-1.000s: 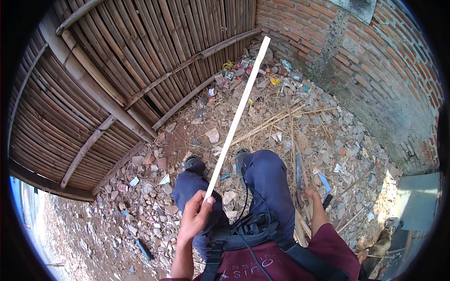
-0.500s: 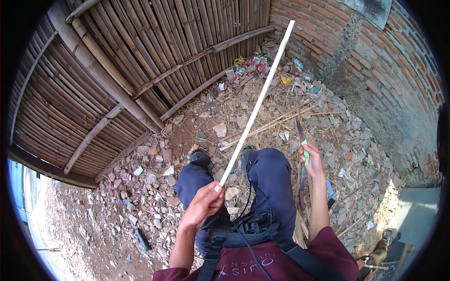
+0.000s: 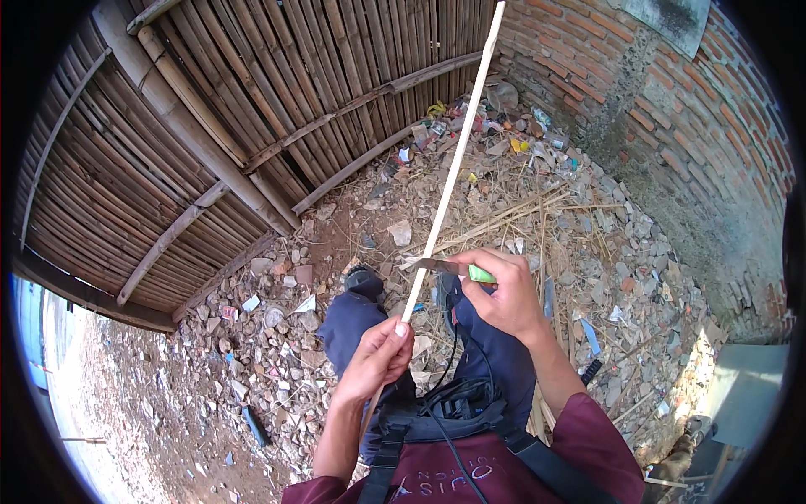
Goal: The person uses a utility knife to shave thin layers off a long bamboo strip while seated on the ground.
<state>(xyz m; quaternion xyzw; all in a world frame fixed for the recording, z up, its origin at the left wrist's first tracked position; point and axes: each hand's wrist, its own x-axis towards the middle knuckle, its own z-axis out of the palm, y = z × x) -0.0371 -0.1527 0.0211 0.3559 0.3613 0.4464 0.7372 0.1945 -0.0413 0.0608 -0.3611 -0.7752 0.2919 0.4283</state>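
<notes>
A long, pale strip, probably split bamboo [image 3: 452, 176], rises from my left hand [image 3: 382, 357] toward the corner of the walls. Thumb and fingers of that hand pinch it near its lower part, and its tail end runs down past my wrist. My right hand [image 3: 504, 294] grips a knife [image 3: 442, 266] by its bright green handle. The dark blade lies across the strip, a little above my left hand, and seems to touch it. How deep the edge sits in the strip I cannot tell.
Rubble and litter [image 3: 277, 336] cover the ground around my legs. A slatted bamboo wall [image 3: 319, 84] stands left and ahead, a brick wall [image 3: 672, 126] to the right. Loose thin sticks [image 3: 504, 220] lie beyond my knees. A grey panel [image 3: 747, 391] stands at lower right.
My right hand has swung left with the knife, bringing its blade from beside the strip onto it. The strip has shifted upward, and my left hand now pinches it farther from its lower end.
</notes>
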